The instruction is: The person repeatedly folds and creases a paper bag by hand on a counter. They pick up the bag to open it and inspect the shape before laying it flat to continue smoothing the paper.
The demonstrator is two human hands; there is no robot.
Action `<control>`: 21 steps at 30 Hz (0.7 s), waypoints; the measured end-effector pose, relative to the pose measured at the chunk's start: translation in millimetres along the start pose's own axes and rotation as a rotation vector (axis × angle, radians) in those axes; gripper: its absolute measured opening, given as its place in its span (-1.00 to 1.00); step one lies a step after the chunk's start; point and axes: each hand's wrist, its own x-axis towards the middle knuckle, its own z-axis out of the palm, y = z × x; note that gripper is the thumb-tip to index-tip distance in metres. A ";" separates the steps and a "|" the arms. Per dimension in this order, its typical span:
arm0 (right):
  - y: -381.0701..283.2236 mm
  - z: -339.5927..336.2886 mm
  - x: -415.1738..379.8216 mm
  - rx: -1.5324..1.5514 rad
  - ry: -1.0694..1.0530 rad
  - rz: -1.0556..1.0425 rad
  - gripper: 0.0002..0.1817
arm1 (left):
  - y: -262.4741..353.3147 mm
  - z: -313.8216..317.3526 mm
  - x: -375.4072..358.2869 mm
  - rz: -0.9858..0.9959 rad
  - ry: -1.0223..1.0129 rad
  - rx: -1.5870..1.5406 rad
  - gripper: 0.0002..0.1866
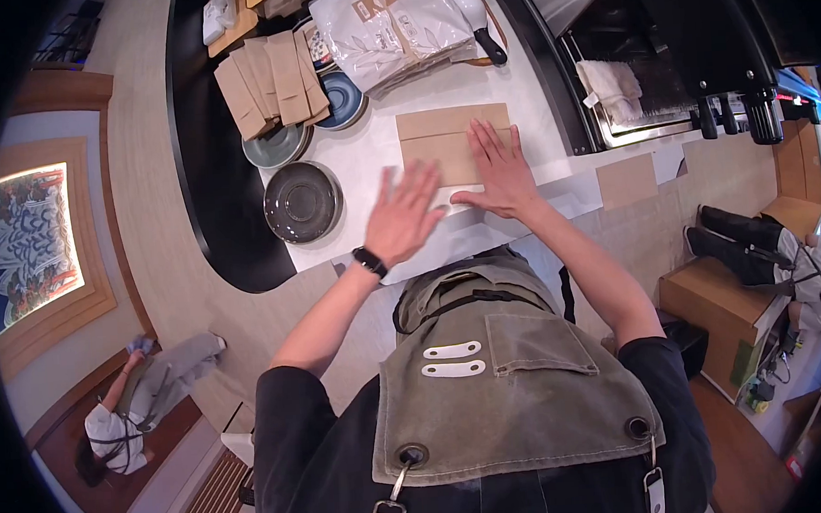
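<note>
A folded brown kraft paper piece [433,148], with a crease near its far edge, lies flat on the white counter [367,133] before me. My right hand [501,179] rests on its right part, fingers stretched out and thumb spread to the left. At its near left corner is my left hand [405,218], fingers spread and a little blurred by motion, with a black watch on the wrist. Neither hand grips anything. Several folded brown paper sleeves [276,78] lie in an overlapping pile farther left.
Dark grey plates [303,203], a green-grey plate [275,148] and blue plates [340,102] stand at the left. A plastic-wrapped pack [391,34] sits at the back. To the right is a black machine with a white cloth [612,91]. Other people [127,429] are beyond the counter.
</note>
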 end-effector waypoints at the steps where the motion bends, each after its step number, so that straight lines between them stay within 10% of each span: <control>1: 0.8 1.5 0.1 -0.004 0.012 -0.005 0.47 | 9.9 7.9 8.0 0.050 0.005 -0.073 -0.26; 16: 2.1 1.1 -0.1 -0.044 0.049 -0.022 0.52 | -26.0 -12.0 -26.8 -0.010 0.020 -0.004 -0.43; 21: 2.7 1.7 -1.9 -0.085 0.040 -0.032 0.49 | -16.8 8.6 45.4 0.390 0.032 -0.191 -0.45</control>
